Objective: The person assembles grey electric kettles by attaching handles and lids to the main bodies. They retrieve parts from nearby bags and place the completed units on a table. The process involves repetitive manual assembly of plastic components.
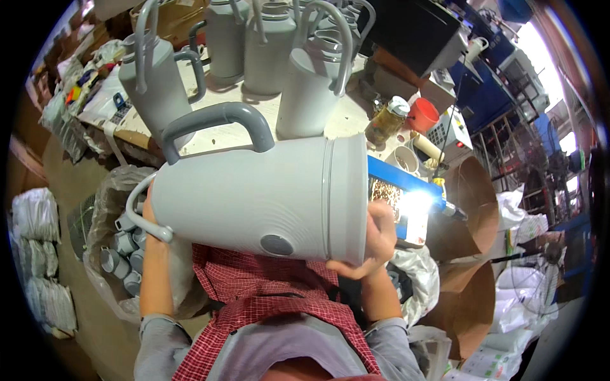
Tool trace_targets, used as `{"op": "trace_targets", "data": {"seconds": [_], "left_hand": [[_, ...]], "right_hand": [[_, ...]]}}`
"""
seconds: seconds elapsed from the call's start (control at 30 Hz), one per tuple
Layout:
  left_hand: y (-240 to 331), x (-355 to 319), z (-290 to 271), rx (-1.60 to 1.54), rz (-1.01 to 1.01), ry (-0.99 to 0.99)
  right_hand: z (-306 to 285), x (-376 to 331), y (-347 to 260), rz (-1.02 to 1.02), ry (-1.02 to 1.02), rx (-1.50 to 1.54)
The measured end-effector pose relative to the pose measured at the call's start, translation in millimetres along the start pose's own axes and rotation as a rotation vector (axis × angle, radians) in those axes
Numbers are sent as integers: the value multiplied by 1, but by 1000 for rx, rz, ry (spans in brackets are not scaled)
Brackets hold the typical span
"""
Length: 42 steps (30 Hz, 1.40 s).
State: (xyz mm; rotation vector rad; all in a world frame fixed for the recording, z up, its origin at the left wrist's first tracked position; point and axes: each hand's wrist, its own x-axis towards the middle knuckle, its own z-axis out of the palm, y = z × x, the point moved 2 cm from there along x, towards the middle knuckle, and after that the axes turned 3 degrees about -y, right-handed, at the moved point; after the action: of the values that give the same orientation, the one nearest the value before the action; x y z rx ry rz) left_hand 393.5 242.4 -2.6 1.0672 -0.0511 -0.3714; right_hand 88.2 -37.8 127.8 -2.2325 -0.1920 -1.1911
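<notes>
A large light grey plastic jug body (pixel 254 197) lies sideways across the front of me, above my lap. It has a dark grey side handle (pixel 219 117) on top, a pale loop handle (pixel 136 203) at its left end and a round grey disc (pixel 276 244) on its wall. My right hand (pixel 375 241) is closed round the rim at the wide right end, thumb underneath. At the opposite end, my left hand (pixel 150 193) is mostly behind the jug and its fingers are hidden. A bright lamp with a blue frame (pixel 387 168) shines beside my right hand.
Several similar grey jugs (pixel 314 89) stand on the white table (pixel 222 143). A jar (pixel 387 120), a red cup (pixel 422 114) and a white cup (pixel 405 159) are at its right. A plastic bag of grey parts (pixel 121 254) sits low left; brown cartons (pixel 460 298) stand right.
</notes>
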Motion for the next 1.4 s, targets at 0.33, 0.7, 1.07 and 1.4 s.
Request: {"op": "trace_targets", "data": {"seconds": [0.33, 0.7, 1.07, 1.4], "left_hand": [[62, -33, 19, 143, 323, -27], [68, -22, -23, 90, 178, 75], [38, 7, -48, 180, 88, 203], [66, -31, -64, 278, 100, 249]], "right_hand": [[51, -40, 55, 685, 261, 422], [33, 22, 51, 698, 449, 725], [77, 10, 79, 809, 256, 1161], [116, 19, 74, 526, 183, 509]]}}
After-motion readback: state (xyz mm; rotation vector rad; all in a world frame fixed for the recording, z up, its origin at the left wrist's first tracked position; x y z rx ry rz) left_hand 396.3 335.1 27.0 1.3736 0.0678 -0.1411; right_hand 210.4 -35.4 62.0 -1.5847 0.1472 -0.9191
